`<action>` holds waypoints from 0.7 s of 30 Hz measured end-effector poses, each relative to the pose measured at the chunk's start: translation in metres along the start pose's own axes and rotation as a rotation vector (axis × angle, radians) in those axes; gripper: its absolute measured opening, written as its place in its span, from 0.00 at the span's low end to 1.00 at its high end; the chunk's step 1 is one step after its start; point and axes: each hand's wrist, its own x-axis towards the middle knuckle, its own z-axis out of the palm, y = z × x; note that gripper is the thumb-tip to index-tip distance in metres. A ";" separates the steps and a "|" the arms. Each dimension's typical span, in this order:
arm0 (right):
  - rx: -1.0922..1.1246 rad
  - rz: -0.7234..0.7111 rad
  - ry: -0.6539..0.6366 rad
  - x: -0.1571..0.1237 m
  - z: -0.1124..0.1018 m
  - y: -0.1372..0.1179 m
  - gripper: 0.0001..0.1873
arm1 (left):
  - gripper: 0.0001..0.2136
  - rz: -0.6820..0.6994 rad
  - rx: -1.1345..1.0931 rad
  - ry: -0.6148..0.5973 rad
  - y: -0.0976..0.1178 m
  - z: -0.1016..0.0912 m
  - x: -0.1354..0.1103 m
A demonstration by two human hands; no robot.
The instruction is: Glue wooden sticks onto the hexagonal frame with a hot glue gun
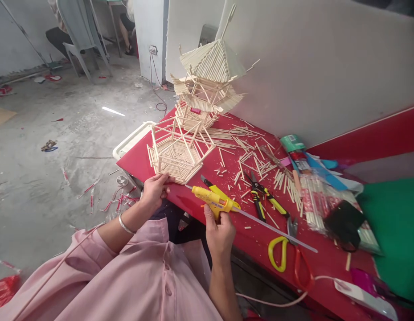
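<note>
Hands both busy at the near edge of the red worktop (247,232). Right hand (220,234) has its grip closed around the handle of a yellow plastic hot glue gun (215,201), nozzle pointing left toward the pale hexagonal stick tray (178,154), tip just beside the tray's near corner; touching or not, cannot tell. Left hand (155,189) wears a silver bangle (125,226) at the wrist, with a pink sleeve (103,263) further up the arm; its grip pinches narrow on the tray's near-left edge, fingers touching the sticks. Tray sits flat at the worktop's left corner, with thin uprights rising from its rim. Behind the tray stands a tall tiered pagoda-like model of the same pale sticks (207,84), leaning slightly, against the white wall panel (320,62). Right of the tray: loose cut sticks scattered (250,156), then yellow-and-black handled cutters (265,198). A long thin metal ruler (276,229) runs from the glue gun rightward away from the tray; yellow-handled scissors (280,252) lie just past it at the near edge. Further right of the tray, a clear bag of sticks (318,196). Left of the tray, beyond the worktop, a littered grey concrete floor (43,178).
</note>
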 end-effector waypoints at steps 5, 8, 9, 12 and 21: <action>-0.064 -0.101 0.001 0.009 0.001 -0.005 0.35 | 0.10 0.001 0.005 0.027 0.000 0.002 -0.001; -0.089 -0.149 0.018 0.014 0.004 -0.004 0.36 | 0.10 0.005 0.016 0.044 -0.001 0.002 -0.001; -0.093 -0.158 0.016 0.015 0.005 -0.003 0.37 | 0.10 0.005 0.019 0.048 -0.002 0.002 0.000; -0.115 -0.176 -0.003 0.018 0.006 -0.001 0.37 | 0.10 0.009 0.026 0.057 -0.004 0.003 0.000; -0.188 -0.196 0.122 0.020 0.003 -0.001 0.34 | 0.12 0.010 0.026 0.058 -0.009 0.001 0.005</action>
